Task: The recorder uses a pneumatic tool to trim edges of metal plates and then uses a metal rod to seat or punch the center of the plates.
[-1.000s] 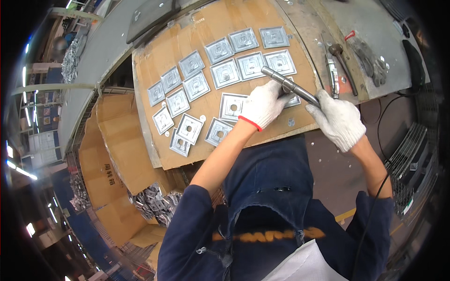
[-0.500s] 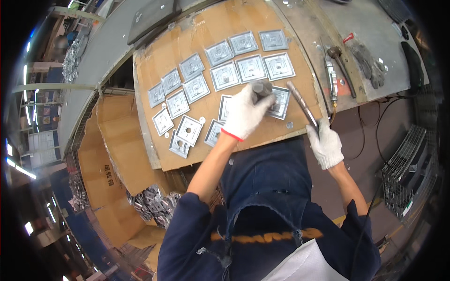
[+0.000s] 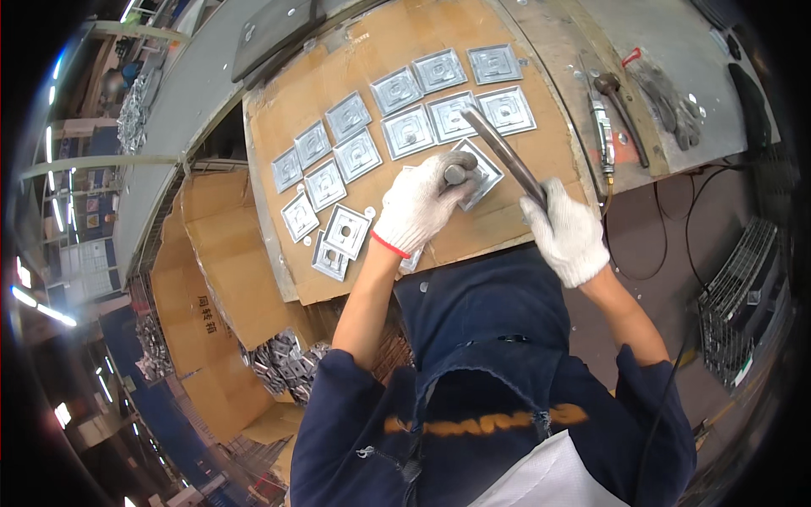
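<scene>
The metal rod (image 3: pixel 509 159) slants above the cardboard sheet (image 3: pixel 422 25), its near end grasped in the gloved fingers of the right hand (image 3: pixel 564 235). The left hand (image 3: pixel 418 204) has its fingers closed around a short metal cylinder (image 3: pixel 454 175), beside a partly hidden square plate (image 3: pixel 485 179). Further square plates (image 3: pixel 357 154) lie beyond in uneven rows. A hammer (image 3: pixel 623 125) and grey gloves (image 3: pixel 667 95) rest on the bench (image 3: pixel 557 38) at right.

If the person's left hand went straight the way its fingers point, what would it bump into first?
Probably the square metal plate just beyond the fingertips of the left hand, though it might pass over, since its height is unclear.
</scene>
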A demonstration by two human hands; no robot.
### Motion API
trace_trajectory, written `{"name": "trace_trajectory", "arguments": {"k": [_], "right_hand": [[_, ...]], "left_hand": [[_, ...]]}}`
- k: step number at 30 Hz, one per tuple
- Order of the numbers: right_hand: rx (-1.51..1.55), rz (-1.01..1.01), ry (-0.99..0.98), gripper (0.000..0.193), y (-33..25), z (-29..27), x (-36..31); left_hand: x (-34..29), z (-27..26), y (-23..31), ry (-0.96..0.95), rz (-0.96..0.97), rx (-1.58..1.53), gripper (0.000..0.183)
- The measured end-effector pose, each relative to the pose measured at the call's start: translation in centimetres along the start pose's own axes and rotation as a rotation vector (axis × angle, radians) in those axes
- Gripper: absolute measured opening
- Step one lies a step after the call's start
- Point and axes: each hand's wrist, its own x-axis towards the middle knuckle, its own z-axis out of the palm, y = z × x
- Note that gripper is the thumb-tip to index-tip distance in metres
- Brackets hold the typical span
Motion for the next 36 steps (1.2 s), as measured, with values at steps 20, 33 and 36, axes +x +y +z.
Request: {"name": "trace_trajectory", "arguments": {"k": [20,33,36], "right_hand": [[0.617,0.510,0.267,0.040,9.6,2.9,4.4],[0.608,0.497,0.283,0.040,9.5,2.6,4.7],[0.626,0.505,0.253,0.041,9.1,2.3,4.9]], "left_hand": [[11.1,3.5,2.5,0.177,-0.095,-0.444,0.034],[14.0,7.7,0.6,0.265,0.011,0.004,0.040],[14.3,6.0,1.3,0.177,-0.056,-0.053,0.041]]}}
